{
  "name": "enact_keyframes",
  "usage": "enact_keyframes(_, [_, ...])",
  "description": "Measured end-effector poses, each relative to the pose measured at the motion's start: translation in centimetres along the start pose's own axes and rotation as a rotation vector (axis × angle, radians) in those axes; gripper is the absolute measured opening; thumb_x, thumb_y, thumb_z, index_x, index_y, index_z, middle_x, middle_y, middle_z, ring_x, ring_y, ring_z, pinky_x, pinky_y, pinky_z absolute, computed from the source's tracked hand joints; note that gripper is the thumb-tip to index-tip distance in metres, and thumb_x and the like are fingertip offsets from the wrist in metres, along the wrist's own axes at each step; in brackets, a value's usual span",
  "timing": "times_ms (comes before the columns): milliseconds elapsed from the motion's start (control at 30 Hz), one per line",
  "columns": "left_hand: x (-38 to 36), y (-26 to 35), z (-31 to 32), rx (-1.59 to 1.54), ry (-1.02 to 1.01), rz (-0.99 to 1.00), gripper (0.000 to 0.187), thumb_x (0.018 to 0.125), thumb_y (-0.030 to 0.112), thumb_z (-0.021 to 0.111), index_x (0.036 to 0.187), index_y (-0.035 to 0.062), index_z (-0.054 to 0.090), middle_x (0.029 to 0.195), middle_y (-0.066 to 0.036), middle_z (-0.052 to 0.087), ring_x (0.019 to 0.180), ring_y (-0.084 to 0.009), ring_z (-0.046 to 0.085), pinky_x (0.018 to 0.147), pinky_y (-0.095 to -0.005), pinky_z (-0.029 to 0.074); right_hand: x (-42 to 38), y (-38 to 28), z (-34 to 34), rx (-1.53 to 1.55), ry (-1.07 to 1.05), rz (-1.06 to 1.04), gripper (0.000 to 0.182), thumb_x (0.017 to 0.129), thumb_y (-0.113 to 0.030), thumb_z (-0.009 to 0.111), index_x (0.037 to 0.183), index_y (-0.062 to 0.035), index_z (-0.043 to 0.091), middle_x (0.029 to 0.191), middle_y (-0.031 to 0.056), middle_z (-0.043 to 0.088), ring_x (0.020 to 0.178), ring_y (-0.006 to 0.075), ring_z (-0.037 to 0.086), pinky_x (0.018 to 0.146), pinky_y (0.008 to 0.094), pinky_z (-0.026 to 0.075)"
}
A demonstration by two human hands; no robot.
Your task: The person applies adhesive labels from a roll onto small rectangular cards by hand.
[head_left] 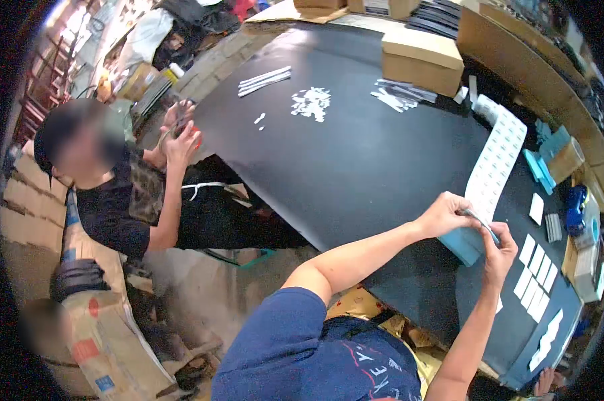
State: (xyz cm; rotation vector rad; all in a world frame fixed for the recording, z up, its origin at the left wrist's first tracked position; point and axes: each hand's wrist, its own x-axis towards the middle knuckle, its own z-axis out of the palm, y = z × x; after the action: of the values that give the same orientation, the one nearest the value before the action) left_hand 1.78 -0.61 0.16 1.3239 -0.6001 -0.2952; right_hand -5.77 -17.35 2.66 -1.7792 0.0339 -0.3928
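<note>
My left hand (443, 215) and my right hand (500, 252) are both closed, pinching a thin grey-blue strip (479, 222) between them. The strip is held slanting above the table; its exact kind is too small to make out. Just behind it, a long white sheet of printed labels (496, 157) unwinds from a roll (487, 105). Below my hands lies a light-blue flat stack (463, 244), partly hidden by them. Several white cards (536, 274) are laid out in rows to the right of my right hand.
On the black table (355, 174) are white strips (265, 80), a pile of small white pieces (311, 104) and a cardboard box (422, 61). A blue tape dispenser (576, 200) stands at right. A co-worker (114, 180) sits at left; another person's hand (549, 381) shows at lower right.
</note>
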Motion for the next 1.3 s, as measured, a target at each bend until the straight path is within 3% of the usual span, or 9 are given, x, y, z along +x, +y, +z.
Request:
enact_keyframes(300, [0.2,-0.5,0.1,-0.016,0.033,0.043,0.013,0.080,0.007,0.074,0.091,-0.0003,0.072,0.084,-0.005,0.072,0.078,-0.0064,0.063,0.072,-0.0244,0.050,0.3,0.8,0.1,0.108,-0.017,0.038,0.009,0.081,-0.002,0.071,0.079,-0.0023,0.062,0.081,-0.0031,0.055,0.078,0.0063,0.050,0.072,0.0201,0.036])
enact_keyframes(467, [0.2,-0.6,0.2,0.030,0.030,-0.004,0.013,0.081,0.008,0.074,0.091,0.0002,0.073,0.086,-0.005,0.072,0.079,-0.0071,0.063,0.073,-0.0254,0.051,0.6,2.1,-0.7,-0.009,-0.028,-0.018,0.005,0.081,-0.001,0.070,0.083,0.0008,0.066,0.081,-0.0013,0.058,0.078,0.0080,0.053,0.072,0.0214,0.040])
enact_keyframes(567, [0.0,0.2,0.0,0.043,0.064,-0.074,0.015,0.081,0.010,0.074,0.092,0.0007,0.073,0.088,-0.006,0.072,0.081,-0.0093,0.063,0.074,-0.0275,0.052,0.4,0.5,0.0,-0.117,0.019,0.037,0.014,0.082,-0.011,0.071,0.088,0.0019,0.069,0.084,0.0027,0.065,0.082,0.0112,0.059,0.078,0.0247,0.045])
enact_keyframes(700, [0.0,0.4,0.4,0.099,0.005,-0.076,0.020,0.086,0.011,0.071,0.101,-0.0013,0.070,0.092,-0.004,0.070,0.082,-0.0091,0.063,0.075,-0.0245,0.052,-0.3,0.8,0.1,0.080,0.060,0.067,0.012,0.079,-0.011,0.076,0.085,-0.0015,0.072,0.083,0.0022,0.067,0.080,0.0090,0.060,0.074,0.0230,0.045])
enact_keyframes(833, [-0.2,0.3,0.1,-0.010,0.014,-0.125,0.013,0.086,0.007,0.070,0.096,0.0000,0.071,0.087,-0.002,0.070,0.077,-0.0063,0.061,0.070,-0.0221,0.049,-0.7,0.7,0.8,0.340,0.063,0.121,0.012,0.079,-0.011,0.076,0.086,-0.0021,0.072,0.083,0.0027,0.069,0.078,0.0078,0.062,0.071,0.0228,0.048])
enact_keyframes(933, [-0.3,1.8,0.5,0.308,0.037,-0.110,0.021,0.084,0.013,0.073,0.099,-0.0025,0.071,0.086,-0.005,0.071,0.077,-0.0075,0.062,0.067,-0.0232,0.050,-0.5,1.3,0.8,0.219,0.088,0.108,0.014,0.079,-0.012,0.077,0.087,-0.0020,0.072,0.085,0.0034,0.070,0.079,0.0089,0.062,0.072,0.0243,0.049])
enact_keyframes(1000, [0.0,1.7,0.5,0.361,0.038,-0.199,0.022,0.085,0.015,0.071,0.098,-0.0031,0.070,0.086,-0.004,0.070,0.077,-0.0077,0.061,0.068,-0.0243,0.049,-0.8,1.2,0.6,0.097,0.128,0.028,0.017,0.078,-0.014,0.078,0.089,-0.0022,0.073,0.086,0.0040,0.070,0.080,0.0102,0.063,0.072,0.0258,0.050])
enact_keyframes(1133, [-0.3,1.5,0.7,0.141,0.082,-0.163,0.013,0.086,0.011,0.070,0.090,-0.0015,0.070,0.082,0.001,0.066,0.075,-0.0052,0.057,0.067,-0.0211,0.045,-0.6,2.0,1.4,0.244,0.142,-0.011,0.016,0.077,-0.014,0.077,0.087,-0.0017,0.074,0.080,0.0038,0.069,0.075,0.0095,0.062,0.068,0.0252,0.048])
enact_keyframes(1300, [-0.4,1.0,0.4,0.165,0.075,-0.128,0.010,0.086,0.009,0.070,0.087,-0.0013,0.069,0.079,0.003,0.063,0.071,-0.0031,0.053,0.064,-0.0197,0.041,-0.6,2.0,1.4,0.358,0.131,0.047,0.012,0.077,-0.010,0.076,0.082,-0.0003,0.072,0.078,0.0030,0.068,0.073,0.0074,0.060,0.067,0.0240,0.048])
